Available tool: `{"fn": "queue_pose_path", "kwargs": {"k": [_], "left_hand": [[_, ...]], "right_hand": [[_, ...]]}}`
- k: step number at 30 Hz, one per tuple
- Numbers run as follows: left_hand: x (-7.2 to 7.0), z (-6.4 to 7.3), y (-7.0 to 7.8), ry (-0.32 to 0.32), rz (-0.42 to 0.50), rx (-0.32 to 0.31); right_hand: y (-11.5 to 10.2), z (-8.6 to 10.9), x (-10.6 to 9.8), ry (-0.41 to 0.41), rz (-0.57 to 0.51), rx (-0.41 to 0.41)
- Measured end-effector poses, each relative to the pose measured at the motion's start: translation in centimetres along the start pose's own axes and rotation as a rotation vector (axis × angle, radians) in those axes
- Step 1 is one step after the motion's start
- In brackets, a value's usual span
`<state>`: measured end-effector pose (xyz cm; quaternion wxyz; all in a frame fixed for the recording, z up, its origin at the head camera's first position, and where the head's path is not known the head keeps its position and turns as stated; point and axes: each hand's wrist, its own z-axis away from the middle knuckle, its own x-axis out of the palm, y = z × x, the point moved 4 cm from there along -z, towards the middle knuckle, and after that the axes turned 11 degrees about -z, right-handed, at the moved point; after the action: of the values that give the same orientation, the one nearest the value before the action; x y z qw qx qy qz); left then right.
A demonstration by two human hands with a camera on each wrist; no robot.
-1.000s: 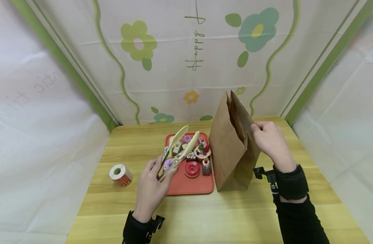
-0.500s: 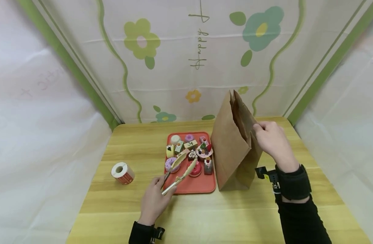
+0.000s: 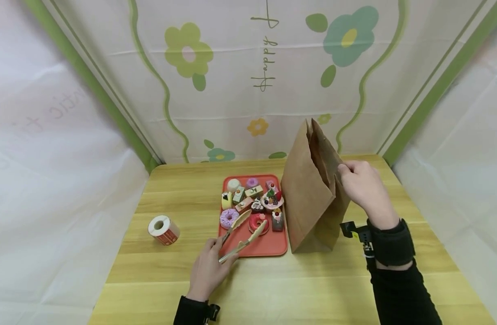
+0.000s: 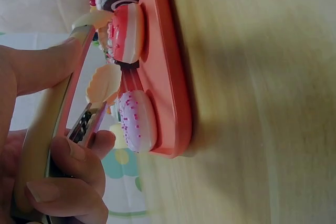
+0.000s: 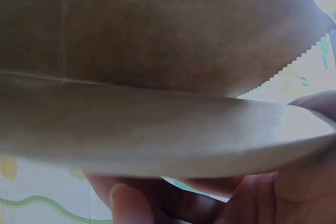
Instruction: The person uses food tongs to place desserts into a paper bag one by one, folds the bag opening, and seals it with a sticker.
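Left hand (image 3: 209, 271) — fingers curled round spread tongs (image 3: 257, 232), near red donut (image 3: 254, 219) on tray (image 3: 269, 247). Right hand (image 3: 364, 185) pinches rim of upright bag (image 3: 307, 203). Risk — off-centre squeeze might skid donut; a tug could topple bag.

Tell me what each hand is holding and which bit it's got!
The left hand holds the tongs by their metal handles. The right hand pinches the brown paper bag by its upper edge, at the open top.
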<state>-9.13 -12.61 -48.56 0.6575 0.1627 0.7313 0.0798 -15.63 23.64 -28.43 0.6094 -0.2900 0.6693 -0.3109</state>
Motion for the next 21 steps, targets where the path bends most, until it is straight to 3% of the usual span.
{"fn": "queue_pose_path", "kwargs": {"k": [9,21], "left_hand": [[0.42,-0.08,0.25,-0.04,-0.05,0.01],[0.93,0.08,0.65,-0.033,-0.081,-0.004]], "right_hand": [[0.03,-0.12,0.05,0.01,0.014,-0.008],[-0.08,0.02,-0.05,0.018,0.019,0.004]]}}
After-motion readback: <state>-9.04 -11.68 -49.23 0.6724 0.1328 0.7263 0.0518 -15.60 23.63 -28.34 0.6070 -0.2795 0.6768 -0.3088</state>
